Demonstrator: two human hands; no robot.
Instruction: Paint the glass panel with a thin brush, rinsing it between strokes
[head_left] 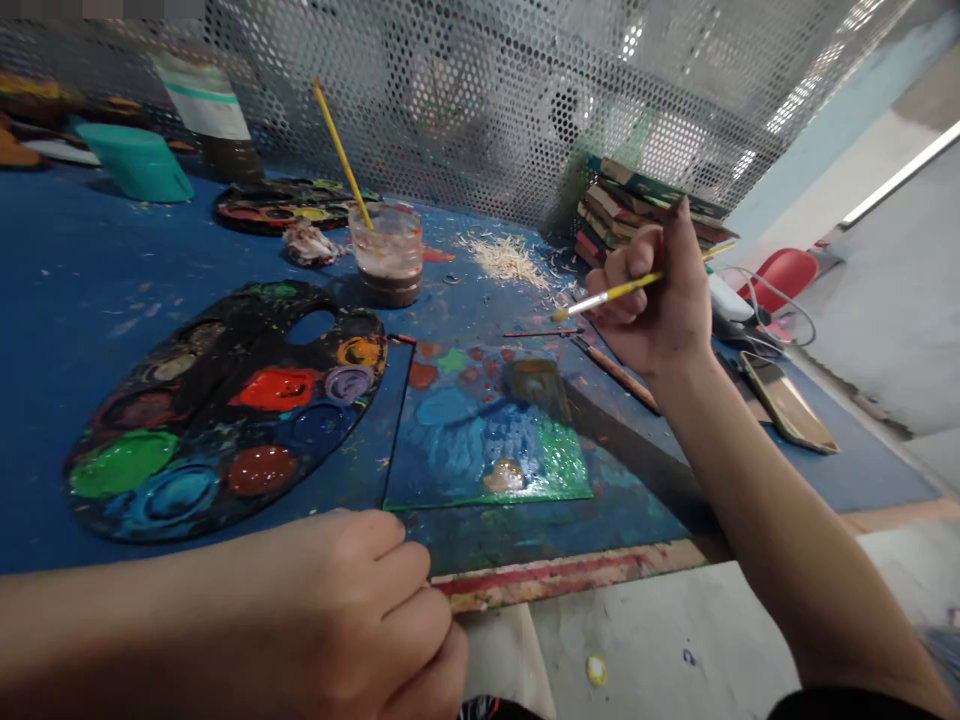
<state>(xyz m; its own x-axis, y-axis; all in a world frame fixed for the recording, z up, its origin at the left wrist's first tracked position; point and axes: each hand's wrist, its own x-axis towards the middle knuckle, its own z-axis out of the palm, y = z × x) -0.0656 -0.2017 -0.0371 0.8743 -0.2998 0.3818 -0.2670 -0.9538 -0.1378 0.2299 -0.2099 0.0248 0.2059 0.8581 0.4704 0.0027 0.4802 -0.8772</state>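
My right hand (660,290) is raised above the right side of the table, its fingers closed around a paintbrush (626,290) with a yellow handle and silver ferrule. The bristles point left, above a small painting (480,430) in wet blue, green and brown. Curled at the table's front edge, my left hand (382,610) hides whatever its fingers may hold. Left of the painting lies a black palette (217,400) with red, green, blue, brown and orange paint. A clear cup (386,255) of cloudy water behind it holds another yellow-handled brush (341,150).
A second palette (277,205), crumpled tissue (311,243) and a teal cup (135,160) stand at the back left. Wood shavings (504,258) lie before a perforated metal screen (480,110). On the right are stacked books (622,215), a pencil (619,375) and a phone (787,400).
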